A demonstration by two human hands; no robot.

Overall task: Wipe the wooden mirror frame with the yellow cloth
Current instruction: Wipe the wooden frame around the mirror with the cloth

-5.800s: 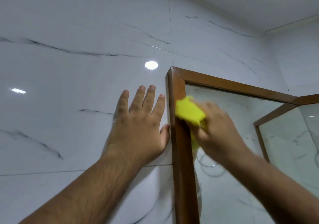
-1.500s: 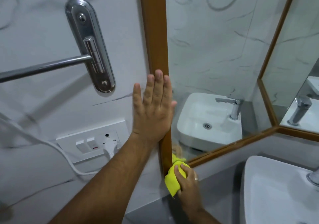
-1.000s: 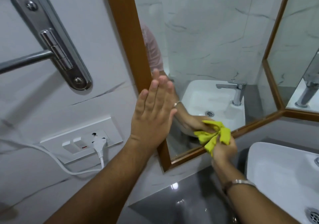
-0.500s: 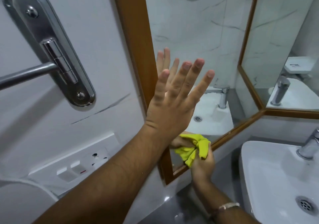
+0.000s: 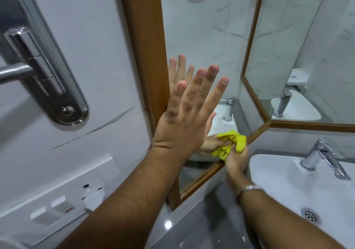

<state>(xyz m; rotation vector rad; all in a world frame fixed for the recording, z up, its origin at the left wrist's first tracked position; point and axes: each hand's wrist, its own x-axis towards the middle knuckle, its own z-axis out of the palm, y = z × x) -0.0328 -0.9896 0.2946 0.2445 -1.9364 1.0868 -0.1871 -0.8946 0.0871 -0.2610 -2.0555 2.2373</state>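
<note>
Yellow cloth sat bunched against the wooden mirror frame lower rail, center-right of frame, right hand grip clenched on it. Left hand was spread flat, released, at the frame's upright.

View: head, single wide-angle camera worn on the person's head. Facing: forward and down, tilted, toward a wall corner. Range: close; both forearms enter from the lower edge and fill much of the picture. Left hand, spread flat, sits near centre; right hand lies lower and to its right. Brown wooden mirror frame runs up beside the left hand. White ceramic basin lies right of the right hand. Straight lines bow toward the edges. Overlap: none, one view only.
</note>
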